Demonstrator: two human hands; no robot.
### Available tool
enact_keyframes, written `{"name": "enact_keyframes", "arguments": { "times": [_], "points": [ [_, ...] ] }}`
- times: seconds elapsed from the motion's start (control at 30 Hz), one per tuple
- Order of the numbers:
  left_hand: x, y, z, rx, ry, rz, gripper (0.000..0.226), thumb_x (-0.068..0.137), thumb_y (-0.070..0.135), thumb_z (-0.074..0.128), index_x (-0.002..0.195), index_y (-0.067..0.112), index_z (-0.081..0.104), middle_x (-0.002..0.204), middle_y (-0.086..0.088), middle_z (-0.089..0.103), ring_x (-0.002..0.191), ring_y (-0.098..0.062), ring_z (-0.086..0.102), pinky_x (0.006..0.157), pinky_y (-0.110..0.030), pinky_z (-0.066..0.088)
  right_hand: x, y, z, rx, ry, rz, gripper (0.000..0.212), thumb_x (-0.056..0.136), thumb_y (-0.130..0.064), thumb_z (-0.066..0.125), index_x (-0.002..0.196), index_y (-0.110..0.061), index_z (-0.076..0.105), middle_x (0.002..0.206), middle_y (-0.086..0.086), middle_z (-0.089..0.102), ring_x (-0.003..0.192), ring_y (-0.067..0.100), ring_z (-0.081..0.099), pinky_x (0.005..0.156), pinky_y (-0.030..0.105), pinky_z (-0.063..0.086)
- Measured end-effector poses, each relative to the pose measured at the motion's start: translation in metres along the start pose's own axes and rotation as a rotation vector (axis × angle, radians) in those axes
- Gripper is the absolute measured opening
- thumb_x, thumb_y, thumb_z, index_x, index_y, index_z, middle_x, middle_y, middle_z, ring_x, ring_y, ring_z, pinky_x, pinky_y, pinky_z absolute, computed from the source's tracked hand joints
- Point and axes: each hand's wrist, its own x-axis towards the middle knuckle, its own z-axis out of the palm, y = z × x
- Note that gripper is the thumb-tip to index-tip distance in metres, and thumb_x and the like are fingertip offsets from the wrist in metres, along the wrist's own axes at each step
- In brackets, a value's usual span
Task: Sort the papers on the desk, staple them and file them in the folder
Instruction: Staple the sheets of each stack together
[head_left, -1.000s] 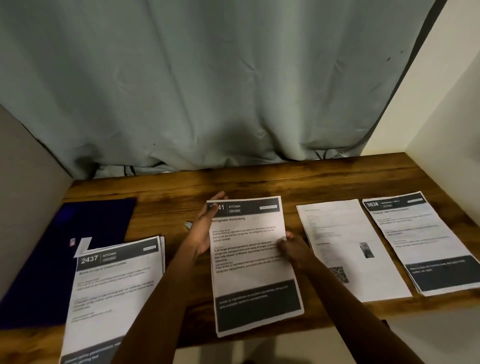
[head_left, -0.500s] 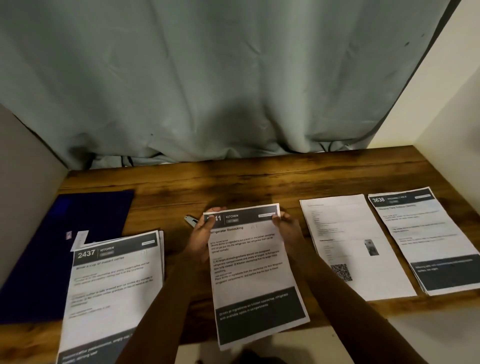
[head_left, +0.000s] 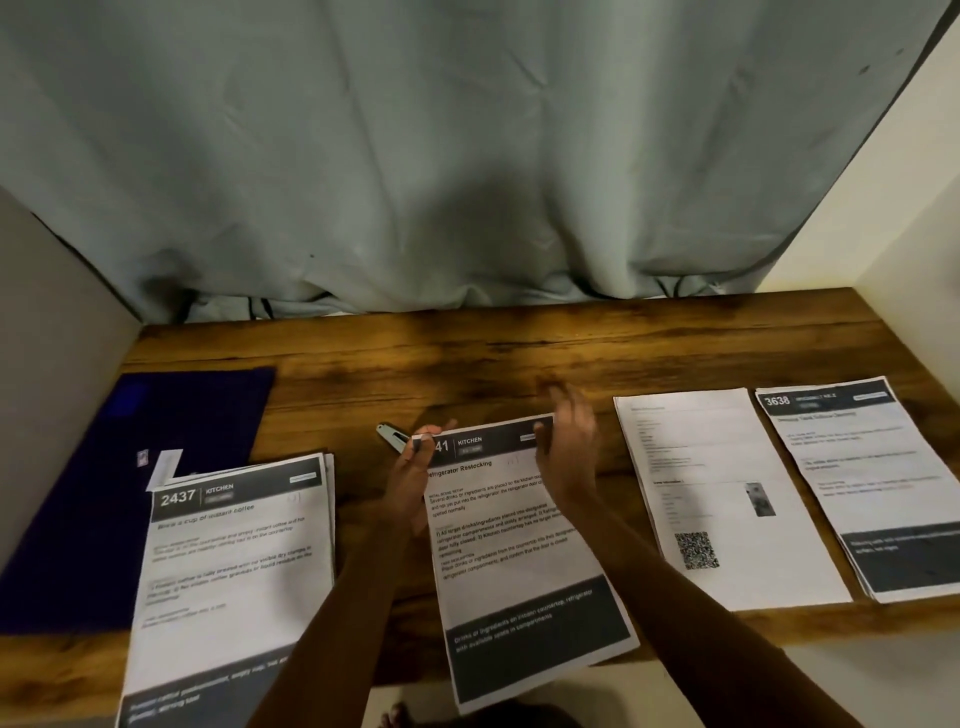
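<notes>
Middle stack (head_left: 519, 545): centre of bench (head_left: 519, 353), near edge overhanging.
Left hand (head_left: 410, 483): pinches its 11 o'clock corner.
Right hand (head_left: 569, 457): fingers straight (blurred), at its 1 o'clock corner.
Stapler (head_left: 392, 436): 10 o'clock, partly behind left hand.
Folder (head_left: 104, 519): 9 o'clock, partly under stack 2437 (head_left: 234, 561).
QR sheet (head_left: 717, 493), stack 3638 (head_left: 872, 493): 3 o'clock.

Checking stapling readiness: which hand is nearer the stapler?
Left. The left hand pinches a corner of the middle paper, right beside the stapler; the right hand is open at its far corner.
</notes>
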Motion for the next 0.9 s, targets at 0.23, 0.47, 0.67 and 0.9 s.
{"name": "enact_keyframes", "arguments": {
  "times": [0.23, 0.47, 0.67, 0.9],
  "points": [
    [-0.004, -0.004, 0.002, -0.068, -0.041, 0.036, 0.015, 0.100, 0.020, 0.039, 0.100, 0.013, 0.052, 0.123, -0.007, 0.062, 0.107, -0.031, 0.062, 0.084, -0.048, 0.055, -0.006, -0.020, 0.020, -0.201, -0.227, -0.502, 0.036, 0.097, -0.019, 0.047, 0.132, -0.014, 0.053, 0.139, 0.005, 0.051, 0.142, 0.017, 0.027, 0.117, 0.035, -0.007],
    [-0.014, -0.009, -0.014, 0.003, 0.034, 0.026, 0.023, 0.100, 0.026, 0.040, 0.115, 0.014, 0.053, 0.121, -0.008, 0.064, 0.100, -0.029, 0.066, 0.071, -0.041, 0.059, 0.014, -0.001, 0.007, -0.169, -0.310, -0.336, 0.022, 0.098, -0.026, 0.045, 0.110, -0.024, 0.064, 0.109, -0.005, 0.068, 0.108, 0.011, 0.060, 0.117, 0.037, 0.000],
    [-0.023, -0.008, -0.031, 0.088, 0.041, 0.021, 0.030, 0.099, 0.031, 0.043, 0.120, 0.020, 0.060, 0.108, -0.016, 0.067, 0.089, -0.031, 0.069, 0.070, -0.042, 0.059, 0.025, 0.013, 0.011, -0.151, -0.419, -0.258, 0.019, 0.095, -0.022, 0.053, 0.105, -0.022, 0.068, 0.107, -0.004, 0.070, 0.103, 0.014, 0.061, 0.113, 0.040, 0.023],
    [-0.028, -0.008, -0.050, 0.061, 0.074, 0.080, 0.026, 0.100, 0.023, 0.042, 0.118, 0.011, 0.057, 0.107, -0.015, 0.067, 0.085, -0.027, 0.068, 0.064, -0.036, 0.059, 0.025, 0.008, 0.029, -0.149, -0.457, -0.184, 0.015, 0.092, -0.017, 0.057, 0.097, -0.023, 0.069, 0.101, -0.004, 0.070, 0.096, 0.012, 0.061, 0.105, 0.039, 0.037]
  ]
}}
